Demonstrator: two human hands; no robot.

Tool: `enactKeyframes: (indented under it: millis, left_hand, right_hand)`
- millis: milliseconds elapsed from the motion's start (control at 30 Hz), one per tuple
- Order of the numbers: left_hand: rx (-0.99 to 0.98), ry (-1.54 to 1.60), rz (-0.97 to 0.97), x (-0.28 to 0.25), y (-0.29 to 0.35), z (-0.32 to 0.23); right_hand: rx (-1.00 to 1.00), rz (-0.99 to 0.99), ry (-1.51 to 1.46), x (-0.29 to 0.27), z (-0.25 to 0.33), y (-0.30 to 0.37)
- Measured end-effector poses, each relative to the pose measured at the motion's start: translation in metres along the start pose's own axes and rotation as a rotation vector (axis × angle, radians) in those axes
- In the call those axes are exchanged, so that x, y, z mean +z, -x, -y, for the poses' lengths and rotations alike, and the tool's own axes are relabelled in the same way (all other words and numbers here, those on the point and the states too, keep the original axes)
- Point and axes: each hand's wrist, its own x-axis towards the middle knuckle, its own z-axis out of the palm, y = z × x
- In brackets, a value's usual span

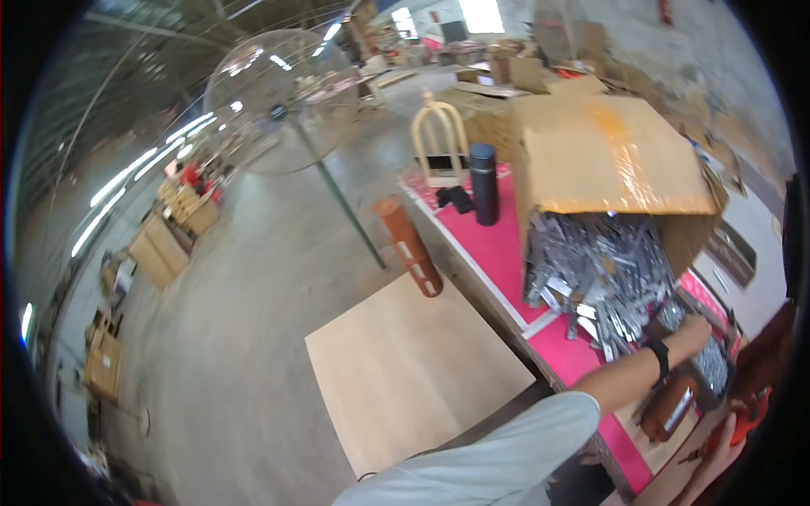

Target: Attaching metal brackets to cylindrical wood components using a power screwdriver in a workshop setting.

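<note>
My left hand [693,336] reaches over a dark tray of small metal screws [713,364]; its fingers look curled downward, and whatever they pinch is hidden. At the lower right, my right hand [720,454] grips a red power drill [753,417], whose dark bit points left. Between the two hands, a short brown cylinder [668,411] with a bright metal plate in its side lies on a light wooden piece. Just beyond my left forearm, many loose metal hardware strips [603,261] spill from a tipped cardboard box [616,156].
A taller brown cylinder [411,249] with metal plates stands on a pale wooden board [413,363] left of the pink-topped bench [489,253]. A dark bottle [483,185] and a cream arched stand [439,139] are at the bench's far end. A large pedestal fan [278,110] stands beyond.
</note>
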Motion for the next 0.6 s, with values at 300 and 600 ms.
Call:
enactKeyframes:
  millis: [300, 600]
  left_hand:
    - [-0.101, 0.109, 0.070, -0.023, 0.014, 0.013]
    - [-0.029, 0.016, -0.040, 0.024, -0.018, 0.024]
  right_hand:
    - [0.107, 0.632, -0.188, 0.197, 0.067, 0.046]
    - [0.137, 0.609, -0.109, 0.180, 0.060, 0.038]
